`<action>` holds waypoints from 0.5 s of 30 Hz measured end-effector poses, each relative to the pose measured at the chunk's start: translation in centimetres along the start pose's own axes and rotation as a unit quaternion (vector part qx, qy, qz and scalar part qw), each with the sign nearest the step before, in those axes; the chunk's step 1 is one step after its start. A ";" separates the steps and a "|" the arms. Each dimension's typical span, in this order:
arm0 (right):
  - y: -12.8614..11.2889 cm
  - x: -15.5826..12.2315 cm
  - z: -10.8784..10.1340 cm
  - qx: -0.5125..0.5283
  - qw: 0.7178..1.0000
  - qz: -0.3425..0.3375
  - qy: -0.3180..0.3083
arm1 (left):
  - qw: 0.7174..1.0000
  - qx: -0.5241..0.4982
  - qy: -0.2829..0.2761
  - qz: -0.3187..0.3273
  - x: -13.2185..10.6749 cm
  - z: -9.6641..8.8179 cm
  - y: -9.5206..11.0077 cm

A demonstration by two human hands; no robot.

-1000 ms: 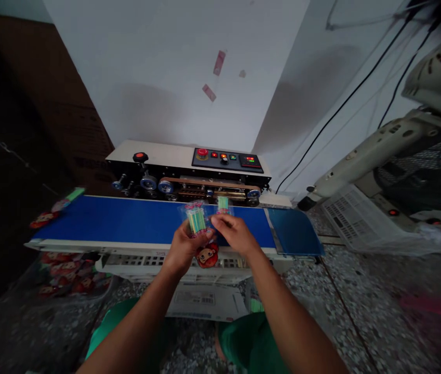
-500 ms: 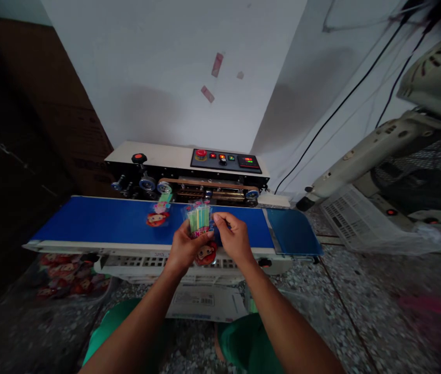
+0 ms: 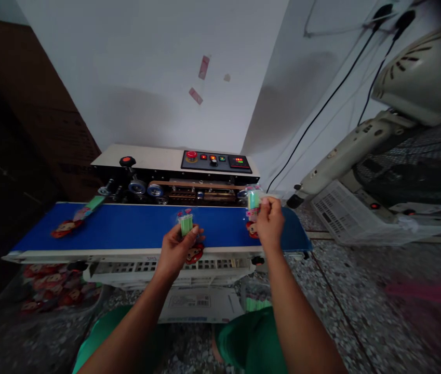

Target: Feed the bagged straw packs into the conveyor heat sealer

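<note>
A person feeds small packets into a band sealer (image 3: 177, 171) from a seat on a speckled stone floor (image 3: 360, 291). Half a second earlier both hands met over one stack at the near edge of the blue conveyor belt (image 3: 134, 228); now they have parted. The right hand (image 3: 269, 226) has carried a single clear packet of green sticks (image 3: 254, 200) out to the belt's far right corner, beside the sealer's intake, fingers pinched shut on it, its red cartoon-face tag hanging below. The left hand (image 3: 175, 246) stays at the belt's near edge, its grip closed around the remaining stack of packets (image 3: 186, 224), now visibly thinner. An earlier packet (image 3: 76, 218) has ridden from mid-belt to the far left end, lying flat and well apart from both hands. By the look of it, one more piece is about to enter the seal line while the supply is held ready.

The packets are glossy, crinkled film around slim pale-green sticks, each with a round, flat red-haired face card. The belt is smooth, matte blue fabric; the sealer is a boxy cream metal housing with knurled rollers and a lit control panel (image 3: 216, 160). More sealed packets (image 3: 52, 285) pile in clear plastic under the belt's left end.
</note>
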State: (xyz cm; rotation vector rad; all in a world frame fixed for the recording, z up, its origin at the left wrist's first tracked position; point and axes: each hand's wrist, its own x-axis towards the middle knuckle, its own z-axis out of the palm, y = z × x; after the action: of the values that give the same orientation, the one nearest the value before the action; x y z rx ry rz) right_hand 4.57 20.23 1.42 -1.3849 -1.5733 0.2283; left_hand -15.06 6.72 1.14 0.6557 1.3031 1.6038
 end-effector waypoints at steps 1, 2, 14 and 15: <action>1.0 0.6 -0.4 -0.065 0.997 0.028 0.006 | 1.000 0.000 0.003 -0.001 0.0 0.0 0.1; 2.0 1.2 -0.7 -0.130 0.990 0.061 -0.002 | 1.000 0.000 0.004 -0.004 -0.1 0.1 0.2; 0.5 1.8 2.5 -0.243 0.955 0.069 -0.156 | 0.999 0.022 -0.035 -0.004 0.0 -0.1 -0.6; -0.3 1.4 2.7 -0.201 0.967 0.039 -0.152 | 0.999 0.023 -0.031 0.001 0.1 -0.2 -0.6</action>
State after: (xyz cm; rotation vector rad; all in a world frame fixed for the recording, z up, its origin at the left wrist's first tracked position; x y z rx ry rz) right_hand 2.54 22.56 1.01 -1.7945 -1.8925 0.1812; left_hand -15.02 6.70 0.53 0.7297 1.2967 1.5482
